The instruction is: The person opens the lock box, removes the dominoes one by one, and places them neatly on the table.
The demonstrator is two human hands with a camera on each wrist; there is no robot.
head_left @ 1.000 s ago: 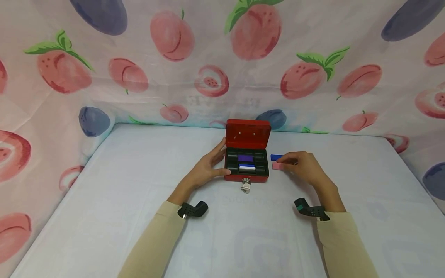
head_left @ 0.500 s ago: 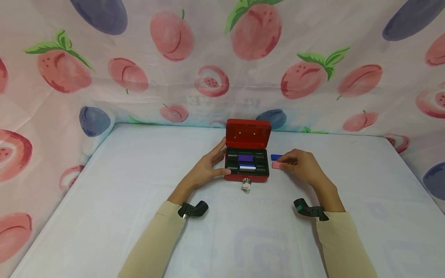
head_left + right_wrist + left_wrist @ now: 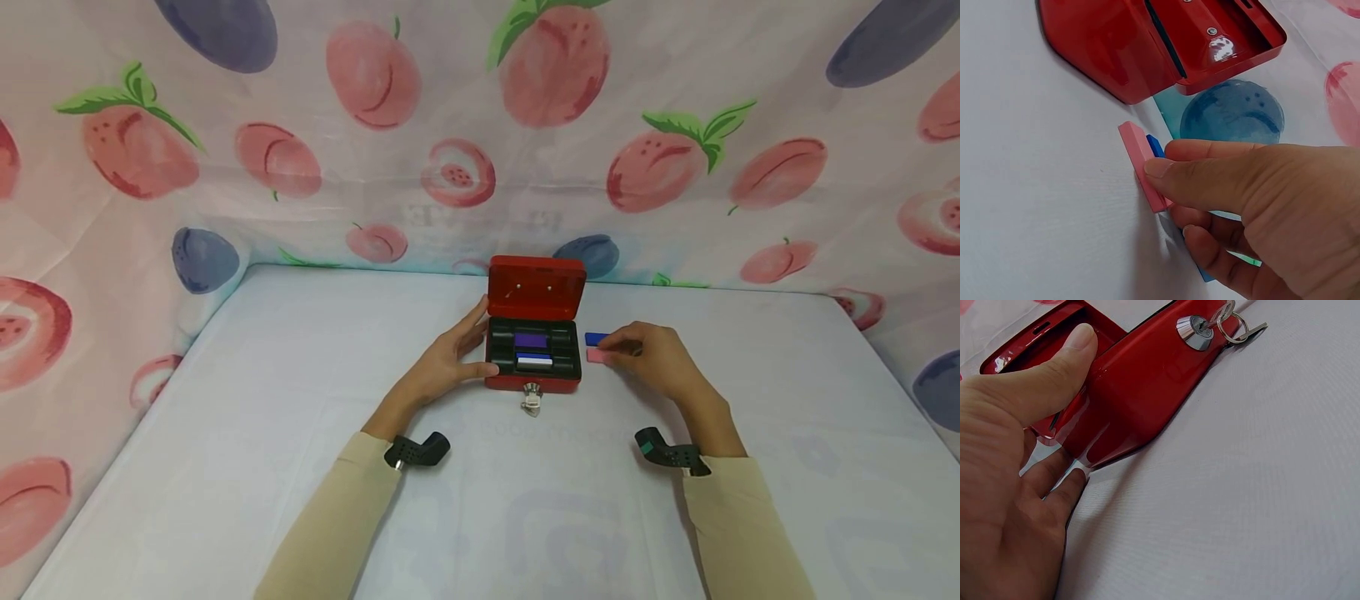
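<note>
A small red cash box [image 3: 532, 385] stands with its lid raised, a black tray inside. My left hand [image 3: 446, 367] holds the box's left side, thumb on the front corner of the rim and fingers along the side wall. Lying in the tray are a purple block [image 3: 531, 341], a thin blue strip [image 3: 532, 356] and a white strip [image 3: 535, 362]. To the right of the box, my right hand [image 3: 654, 358] pinches a pink block [image 3: 1138, 156] between thumb and fingers. A blue block [image 3: 596, 339] lies just behind it, partly hidden by the fingers.
Keys on a ring [image 3: 1234, 328] hang from the lock [image 3: 1195, 332] at the box's front. A white cloth [image 3: 480, 500] covers the table. Behind rises a fruit-print curtain [image 3: 300, 217]. Each wrist wears a black camera band [image 3: 416, 451].
The right hand rises very slightly on the pink block within the last second. The left hand and the box look unmoved; the whole view shifts a little.
</note>
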